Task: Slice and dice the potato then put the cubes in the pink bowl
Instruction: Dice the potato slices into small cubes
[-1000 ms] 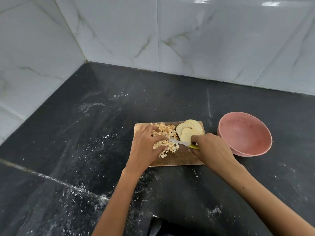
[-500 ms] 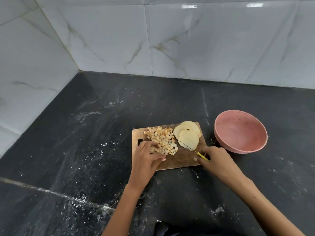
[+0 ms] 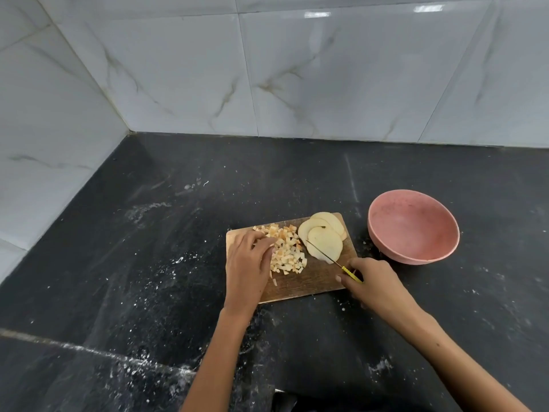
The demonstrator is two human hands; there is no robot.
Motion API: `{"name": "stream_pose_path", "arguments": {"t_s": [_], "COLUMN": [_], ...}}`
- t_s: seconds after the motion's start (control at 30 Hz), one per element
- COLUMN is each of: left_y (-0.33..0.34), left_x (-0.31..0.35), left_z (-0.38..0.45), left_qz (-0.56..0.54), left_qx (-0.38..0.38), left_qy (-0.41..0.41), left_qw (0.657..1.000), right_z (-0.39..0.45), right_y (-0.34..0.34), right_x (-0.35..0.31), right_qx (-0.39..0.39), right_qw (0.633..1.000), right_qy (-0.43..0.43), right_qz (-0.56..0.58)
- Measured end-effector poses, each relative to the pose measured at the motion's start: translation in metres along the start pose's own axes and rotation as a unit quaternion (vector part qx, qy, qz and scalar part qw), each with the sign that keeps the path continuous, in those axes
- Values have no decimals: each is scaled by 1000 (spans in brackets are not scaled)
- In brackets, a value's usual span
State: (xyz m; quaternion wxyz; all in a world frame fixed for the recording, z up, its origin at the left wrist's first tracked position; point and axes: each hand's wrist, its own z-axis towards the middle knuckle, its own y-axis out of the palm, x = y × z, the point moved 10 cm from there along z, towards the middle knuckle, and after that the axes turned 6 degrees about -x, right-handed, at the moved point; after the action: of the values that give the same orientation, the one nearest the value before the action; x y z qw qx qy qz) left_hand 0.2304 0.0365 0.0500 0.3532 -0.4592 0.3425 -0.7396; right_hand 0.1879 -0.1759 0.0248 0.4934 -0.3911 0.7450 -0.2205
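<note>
A small wooden cutting board [image 3: 309,282] lies on the black counter. A heap of diced potato cubes [image 3: 289,252] covers its left half, and three overlapping potato slices [image 3: 323,239] lie at its far right corner. My left hand [image 3: 248,263] rests on the board's left side, fingers touching the cubes. My right hand [image 3: 375,285] grips the yellow handle of a thin knife [image 3: 325,254], whose blade lies across the nearest slice. The pink bowl [image 3: 413,230] stands empty to the right of the board.
The black stone counter [image 3: 148,263] is dusted with white specks and crumbs around the board. White marble tile walls [image 3: 267,69] close off the back and the left side, meeting in a corner at the far left.
My right hand drew back to the board's right edge and the knife now points over the slices. My left hand slid along the cube heap. The camera tilted up.
</note>
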Motion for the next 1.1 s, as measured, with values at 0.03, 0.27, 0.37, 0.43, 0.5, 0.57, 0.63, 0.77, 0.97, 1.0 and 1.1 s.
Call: {"name": "stream_pose_path", "arguments": {"t_s": [0.03,0.27,0.37,0.43,0.5,0.57,0.63,0.77,0.97,1.0,1.1], "left_y": [2,36,59,69,75,75,71,43,-22,-33,-65], "left_x": [3,44,63,71,73,74,77,84,52,40,-15], "left_z": [1,25,34,39,45,52,58,55,19,10,-39], "left_qz": [-3,-9,29,49,53,69,69,6,-114,-139,-198], "left_qx": [-7,-62,-111,-136,-148,-157,-158,-96,-14,5,72], "left_qy": [1,-20,-20,-21,-33,-40,-32,-7,-95,-124,-254], "left_qw": [1000,998,993,989,987,984,985,995,989,982,944], "right_z": [0,-4,-5,-5,-5,-5,-5,-9,-16,-16,-17], "right_y": [0,-16,-20,-20,-20,-22,-23,-27,-14,-10,16], "right_x": [1,11,14,17,19,22,24,25,12,8,-19], "right_qx": [3,62,73,70,67,69,71,91,78,70,10], "right_qw": [1000,996,995,995,995,995,994,993,996,996,988], "right_qy": [4,20,24,26,27,25,24,14,-43,-56,-117], "right_qz": [9,64,70,71,71,70,74,75,-10,-29,-95]}}
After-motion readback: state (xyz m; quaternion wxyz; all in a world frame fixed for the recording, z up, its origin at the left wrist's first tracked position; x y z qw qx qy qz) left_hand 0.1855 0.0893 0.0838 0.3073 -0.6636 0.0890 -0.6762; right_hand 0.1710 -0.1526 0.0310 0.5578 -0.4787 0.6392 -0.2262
